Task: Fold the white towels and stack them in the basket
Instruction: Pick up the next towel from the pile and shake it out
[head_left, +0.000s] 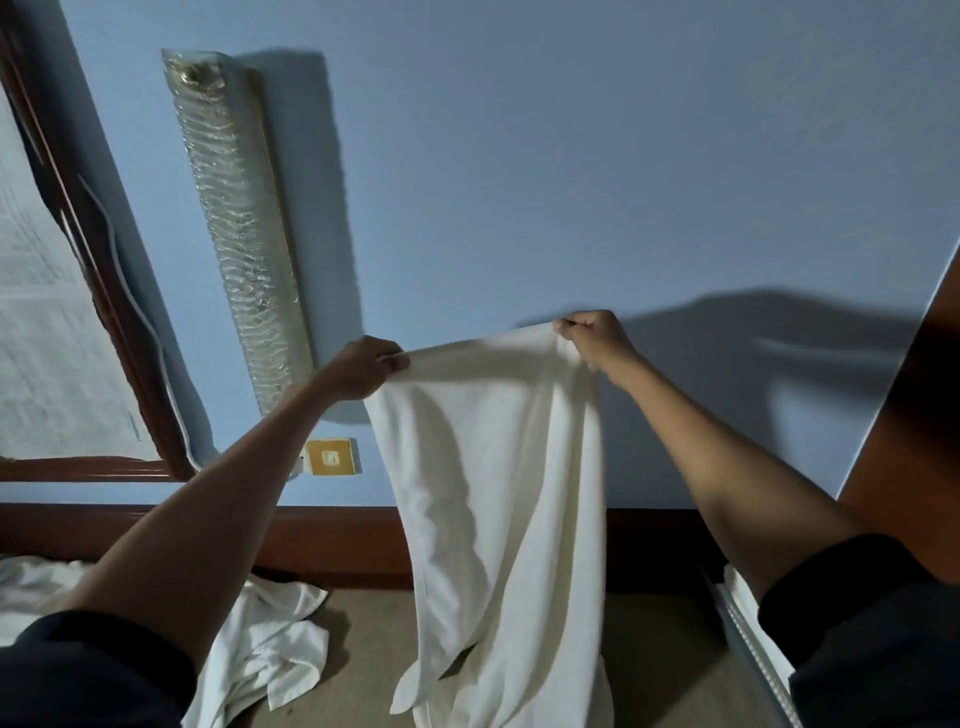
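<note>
A white towel (498, 499) hangs in the air in front of the blue wall, its lower end reaching down to the brown surface. My left hand (363, 369) pinches its upper left corner. My right hand (592, 332) pinches the upper right corner, slightly higher. The top edge sags a little between both hands. More white towels (260, 644) lie crumpled on the surface at the lower left. A pale basket rim (748, 654) with white cloth inside shows at the lower right, partly hidden by my right sleeve.
A long wall lamp wrapped in plastic (239, 228) leans on the wall at the left. A wood-framed mirror (78, 291) stands further left. A yellow switch plate (330, 457) sits on the wall. A dark wooden ledge (337, 540) runs along the wall's foot.
</note>
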